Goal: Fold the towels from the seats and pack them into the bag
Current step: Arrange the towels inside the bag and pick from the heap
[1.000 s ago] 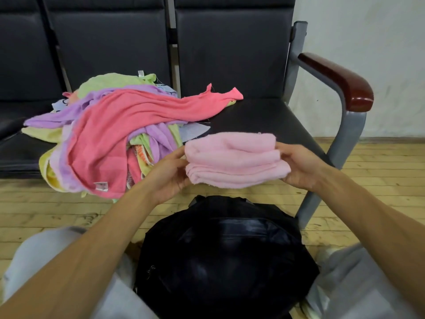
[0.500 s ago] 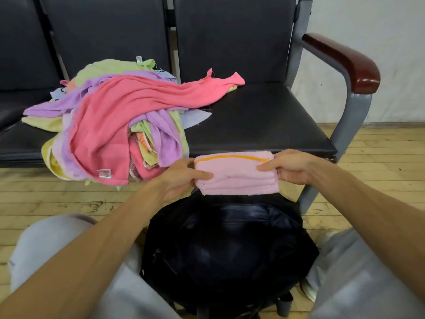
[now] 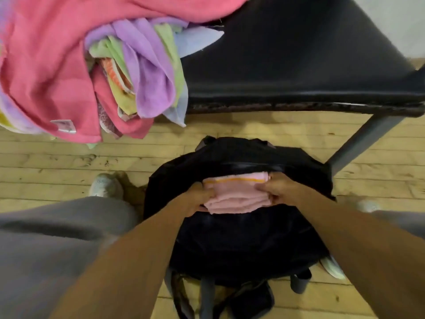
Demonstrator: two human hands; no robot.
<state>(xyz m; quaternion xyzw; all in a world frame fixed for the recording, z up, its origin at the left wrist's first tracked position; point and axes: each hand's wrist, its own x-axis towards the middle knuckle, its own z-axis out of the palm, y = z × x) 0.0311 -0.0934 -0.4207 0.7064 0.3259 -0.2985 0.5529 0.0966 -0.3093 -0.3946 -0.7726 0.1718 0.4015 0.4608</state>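
Here, our left hand (image 3: 199, 197) and right hand (image 3: 274, 189) each gripping an end of the folded pink towel (image 3: 236, 196), held in the open mouth of the black bag (image 3: 241, 247) on the floor, loose towels (image 3: 76, 63) heaped on the seat (image 3: 299, 61).

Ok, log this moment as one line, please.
step: packing | left hand: grips folded pink towel | right hand: grips same towel | towel: at black bag mouth | unfolded pile: overhangs seat edge

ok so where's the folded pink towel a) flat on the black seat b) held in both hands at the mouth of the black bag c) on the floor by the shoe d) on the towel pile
b: the left hand and the right hand grip the ends of the pink towel at the open top of the black bag.
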